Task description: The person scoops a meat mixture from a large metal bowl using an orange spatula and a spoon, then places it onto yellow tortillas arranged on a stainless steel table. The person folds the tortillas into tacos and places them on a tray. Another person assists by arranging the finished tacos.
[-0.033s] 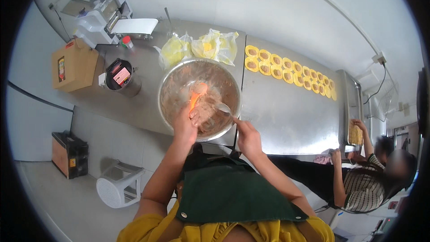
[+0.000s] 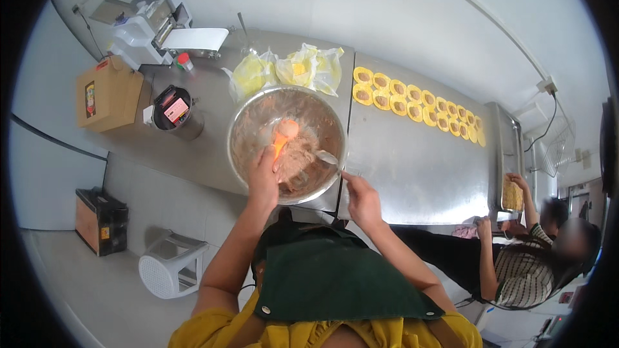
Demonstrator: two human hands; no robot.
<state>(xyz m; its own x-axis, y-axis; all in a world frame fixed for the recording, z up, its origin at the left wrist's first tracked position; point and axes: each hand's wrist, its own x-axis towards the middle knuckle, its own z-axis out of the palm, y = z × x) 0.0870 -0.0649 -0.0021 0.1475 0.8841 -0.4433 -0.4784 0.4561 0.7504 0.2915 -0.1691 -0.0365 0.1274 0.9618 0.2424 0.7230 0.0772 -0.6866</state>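
Note:
My left hand is closed around an orange scoop inside a large steel mixing bowl. A lump of pale brown filling sits in the scoop's head. Beneath it, more of this minced filling lies heaped in the bowl, with smears up the walls. Pinched in my right hand is a metal spoon, whose head is over the bowl's right side. That hand is just outside the rim. On the steel table to the right, yellow round wrappers lie in two rows, most with filling on them.
Plastic bags with yellow contents lie behind the bowl. To the left stand a steel pot, a cardboard box and a white machine. At right, a co-worker reaches into a metal tray. A white stool is below left.
My right hand has shifted slightly right and toward me, drawing the spoon's head toward the bowl's right rim. The left hand and scoop stay nearly in place.

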